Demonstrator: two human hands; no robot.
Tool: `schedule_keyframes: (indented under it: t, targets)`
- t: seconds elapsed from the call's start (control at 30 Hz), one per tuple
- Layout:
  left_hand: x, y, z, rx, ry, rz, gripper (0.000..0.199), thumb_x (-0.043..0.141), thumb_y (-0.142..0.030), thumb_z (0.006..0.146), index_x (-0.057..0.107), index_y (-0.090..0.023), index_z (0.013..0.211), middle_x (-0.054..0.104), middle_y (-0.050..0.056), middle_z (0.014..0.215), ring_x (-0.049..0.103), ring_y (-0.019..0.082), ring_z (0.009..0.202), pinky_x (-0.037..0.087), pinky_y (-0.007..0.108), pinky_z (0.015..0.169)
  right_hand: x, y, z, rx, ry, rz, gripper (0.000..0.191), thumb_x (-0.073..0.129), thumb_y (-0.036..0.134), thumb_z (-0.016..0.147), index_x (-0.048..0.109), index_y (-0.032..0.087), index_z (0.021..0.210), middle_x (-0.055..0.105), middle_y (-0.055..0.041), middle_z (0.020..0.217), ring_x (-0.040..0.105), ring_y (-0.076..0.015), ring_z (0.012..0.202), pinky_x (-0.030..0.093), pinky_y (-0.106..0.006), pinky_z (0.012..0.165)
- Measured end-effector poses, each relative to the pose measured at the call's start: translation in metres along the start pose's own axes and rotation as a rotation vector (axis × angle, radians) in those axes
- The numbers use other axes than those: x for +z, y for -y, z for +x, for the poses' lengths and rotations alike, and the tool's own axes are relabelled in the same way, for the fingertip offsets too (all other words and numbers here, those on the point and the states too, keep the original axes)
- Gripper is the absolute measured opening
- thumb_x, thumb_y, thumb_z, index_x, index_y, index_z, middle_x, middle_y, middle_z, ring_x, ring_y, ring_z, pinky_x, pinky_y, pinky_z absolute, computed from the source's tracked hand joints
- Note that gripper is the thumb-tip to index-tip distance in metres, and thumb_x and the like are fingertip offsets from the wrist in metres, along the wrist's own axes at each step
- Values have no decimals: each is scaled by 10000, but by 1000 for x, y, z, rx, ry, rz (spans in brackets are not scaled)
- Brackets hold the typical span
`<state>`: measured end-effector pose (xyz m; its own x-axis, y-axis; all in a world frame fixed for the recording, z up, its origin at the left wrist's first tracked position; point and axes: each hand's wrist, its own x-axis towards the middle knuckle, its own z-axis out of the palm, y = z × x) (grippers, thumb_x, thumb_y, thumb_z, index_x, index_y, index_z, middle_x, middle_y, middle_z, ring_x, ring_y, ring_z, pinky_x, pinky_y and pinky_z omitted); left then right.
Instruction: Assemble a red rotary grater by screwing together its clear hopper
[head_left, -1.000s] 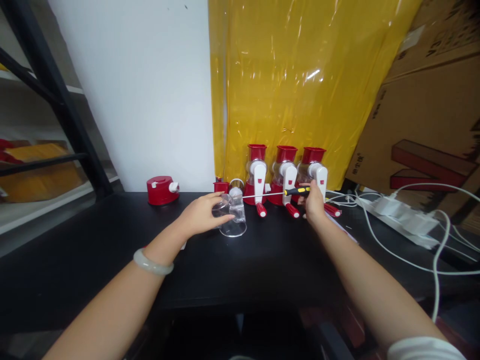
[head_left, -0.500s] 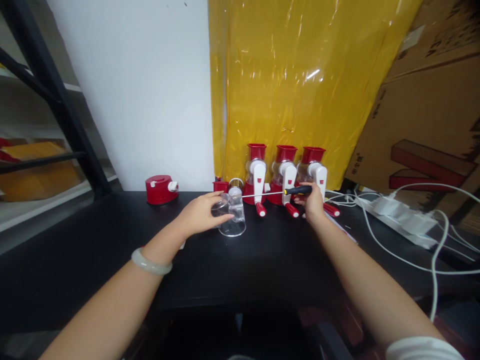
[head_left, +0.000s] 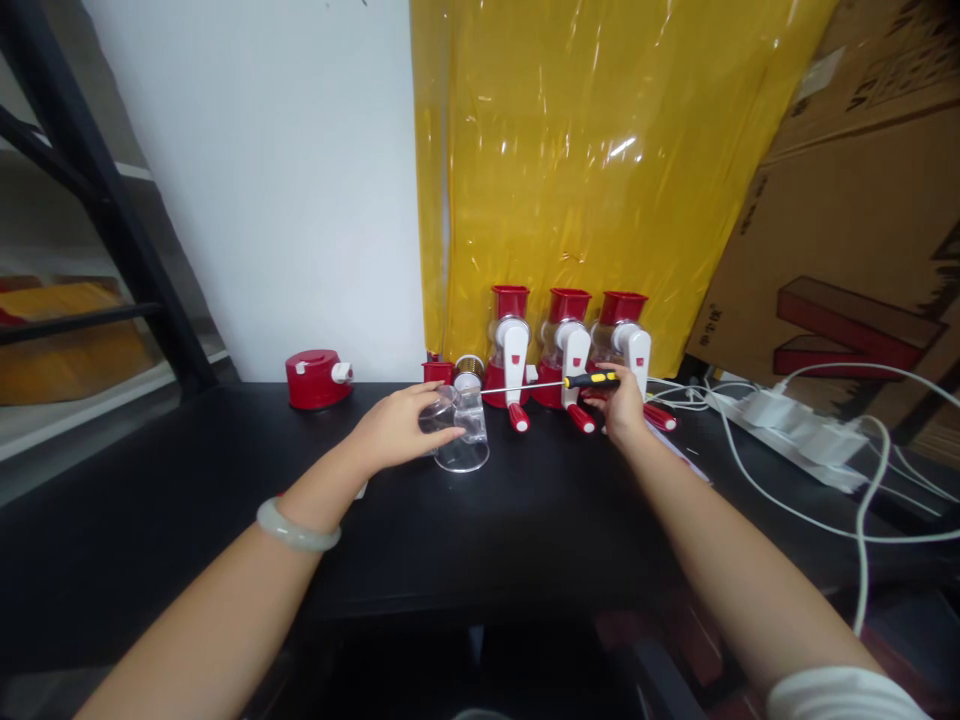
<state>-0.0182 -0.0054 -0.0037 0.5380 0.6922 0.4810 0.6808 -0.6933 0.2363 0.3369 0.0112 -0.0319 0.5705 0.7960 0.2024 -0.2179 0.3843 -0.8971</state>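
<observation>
My left hand [head_left: 401, 428] is closed around a clear plastic grater housing [head_left: 466, 445], which lies on its side on the black table. In my right hand [head_left: 621, 400] is a screwdriver [head_left: 589, 380] with a black and yellow handle, held level. Its thin shaft points left, and the tip reaches the upper part of the clear housing. A metal grater drum [head_left: 470, 367] and a red hopper part [head_left: 438, 373] stand just behind the housing. Behind the shaft are three red and white rotary graters [head_left: 513, 350] with crank handles.
A red round base [head_left: 318, 380] with a white knob sits at the back left. White cables and a power strip [head_left: 802, 440] lie on the right, before a large cardboard box [head_left: 862, 220]. Yellow plastic sheeting [head_left: 555, 150] hangs behind the black table [head_left: 487, 540].
The screwdriver handle has turned in my right hand, so more of its yellow markings show. The view has shifted slightly; my left hand keeps its hold on the clear housing.
</observation>
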Motion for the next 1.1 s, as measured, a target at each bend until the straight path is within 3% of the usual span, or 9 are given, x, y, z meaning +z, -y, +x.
schedule_keyframes:
  t: [0.13, 0.23, 0.33, 0.43, 0.57, 0.77, 0.83, 0.93, 1.1]
  targets:
    - [-1, 0, 0, 8, -1, -10, 418, 691, -605, 822, 746, -256, 1043, 646, 119, 1387, 602, 321, 1285, 496, 502, 1051, -1, -2, 3, -52, 2, 27, 184, 537, 397, 888, 581, 222, 923, 609, 57, 596, 542, -98, 409, 454, -206, 404]
    - [0, 1, 0, 10, 3, -9, 419, 690, -605, 823, 746, -255, 1048, 648, 119, 1384, 607, 323, 1278, 497, 506, 1051, -1, -6, 6, -125, -10, -19, 364, 652, 573, 832, 565, 224, 891, 508, 91, 488, 447, -84, 343, 402, -198, 370]
    - [1, 3, 0, 12, -9, -6, 418, 693, -606, 820, 746, -262, 1053, 642, 121, 1390, 606, 323, 1279, 493, 506, 1055, -2, -7, 7, -114, -2, -41, 475, 583, 696, 828, 563, 223, 861, 491, 79, 469, 439, -90, 333, 389, -206, 360]
    - [1, 3, 0, 14, -16, -21, 401, 705, -591, 814, 749, -268, 1047, 652, 113, 1375, 607, 327, 1275, 492, 510, 1055, -3, -4, 5, -26, 44, 7, 416, 433, 613, 911, 576, 223, 885, 594, 28, 559, 530, -116, 395, 437, -222, 389]
    - [0, 1, 0, 11, -11, -35, 387, 705, -581, 815, 747, -257, 1022, 669, 112, 1349, 612, 332, 1267, 502, 508, 1040, -2, 1, 2, 0, 52, 32, 238, 438, 417, 909, 580, 227, 928, 640, 20, 636, 586, -123, 453, 468, -221, 421]
    - [-2, -1, 1, 8, -9, -35, 362, 702, -592, 807, 705, -231, 823, 683, 126, 1324, 603, 338, 1282, 508, 510, 1033, 1, -3, 3, -99, -11, -85, 327, 568, 552, 894, 555, 226, 873, 433, 92, 418, 420, -99, 318, 368, -195, 345]
    - [-2, -2, 1, 6, -14, -48, 356, 711, -581, 800, 667, -232, 748, 696, 120, 1301, 604, 336, 1280, 510, 515, 1026, 0, -4, 4, -74, -16, -114, 390, 499, 603, 916, 557, 222, 853, 461, 72, 431, 446, -107, 327, 384, -203, 344]
    - [-2, -2, 1, 6, -16, -46, 355, 712, -570, 799, 627, -239, 706, 705, 111, 1283, 599, 324, 1289, 518, 506, 1010, -2, -5, 5, -21, -11, -77, 331, 420, 502, 947, 579, 214, 907, 585, 25, 557, 559, -124, 405, 450, -216, 377]
    - [-2, -3, 1, 1, -12, -11, 392, 703, -590, 799, 578, -236, 685, 684, 126, 1322, 619, 331, 1263, 543, 488, 949, -2, -6, 6, -81, -18, -14, 226, 562, 421, 865, 563, 232, 990, 611, 44, 634, 586, -121, 430, 460, -211, 385]
